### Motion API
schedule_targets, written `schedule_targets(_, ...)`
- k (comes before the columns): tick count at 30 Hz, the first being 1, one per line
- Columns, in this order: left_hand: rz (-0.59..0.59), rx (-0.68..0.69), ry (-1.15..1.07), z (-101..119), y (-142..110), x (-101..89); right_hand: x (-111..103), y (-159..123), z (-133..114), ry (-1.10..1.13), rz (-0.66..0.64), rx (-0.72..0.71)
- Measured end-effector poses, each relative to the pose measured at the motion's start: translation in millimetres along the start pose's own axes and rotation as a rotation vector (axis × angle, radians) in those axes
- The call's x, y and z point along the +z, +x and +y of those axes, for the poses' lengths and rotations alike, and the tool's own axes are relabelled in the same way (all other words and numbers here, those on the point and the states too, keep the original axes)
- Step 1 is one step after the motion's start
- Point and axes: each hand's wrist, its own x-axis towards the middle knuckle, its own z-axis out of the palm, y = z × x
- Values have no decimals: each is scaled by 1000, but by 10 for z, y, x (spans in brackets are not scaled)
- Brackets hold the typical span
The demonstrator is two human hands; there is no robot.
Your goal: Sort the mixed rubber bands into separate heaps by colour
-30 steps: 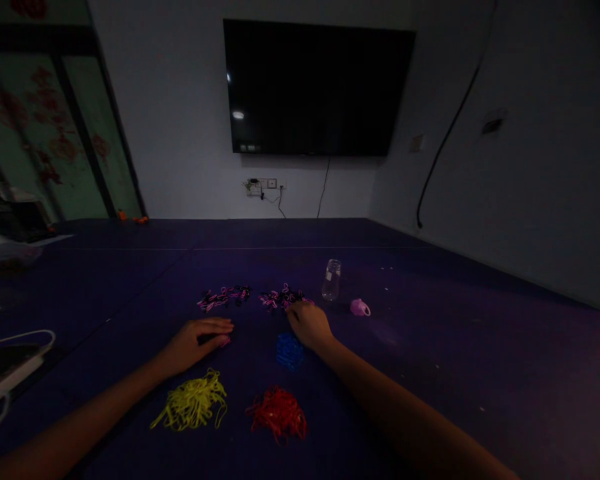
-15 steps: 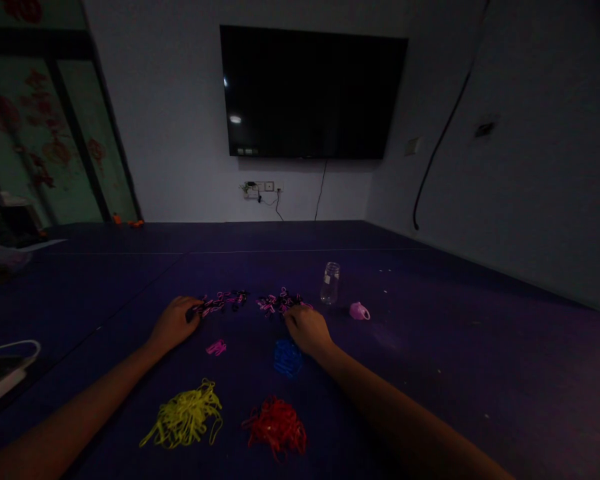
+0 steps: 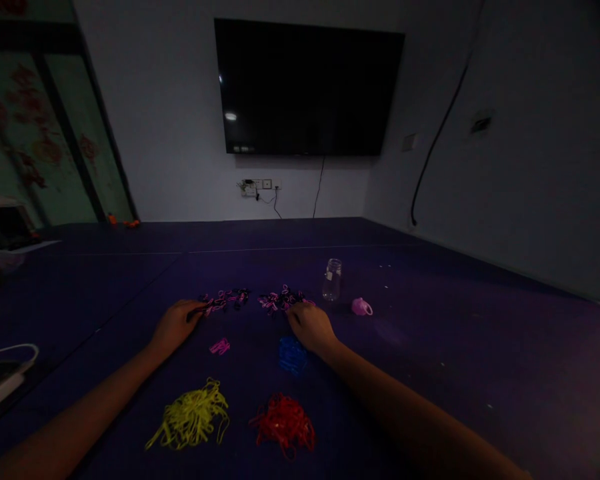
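Note:
On the dark purple surface, my left hand [image 3: 177, 325] rests at the near left end of a loose spread of small pink and black rubber bands [image 3: 225, 300]. Its thumb and fingers curl together at the bands; what is between them is too dark to make out. My right hand [image 3: 312, 327] touches the near right edge of a second mixed pink and black pile [image 3: 281, 300]. The fingers there bend downward, with their tips partly hidden. A small group of pink bands [image 3: 220, 346] lies between the hands. Blue bands [image 3: 292, 356] lie just below my right hand.
Nearer to me are a yellow heap of bands [image 3: 193, 415] and a red heap [image 3: 284, 424]. A clear bottle [image 3: 332, 281] stands beyond my right hand, beside a pink lid with a ring [image 3: 361, 307]. A white-edged object [image 3: 3, 393] sits at far left.
The view has shifted slightly, so the near heaps appear a little further right. Both hands stay at their piles, with only slight movement.

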Motion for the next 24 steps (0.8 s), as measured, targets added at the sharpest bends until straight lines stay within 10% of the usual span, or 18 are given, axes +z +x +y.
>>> schedule_targets(24,49,4,-131,112,-6,-29,-4,-1,-4,-2,19,-9)
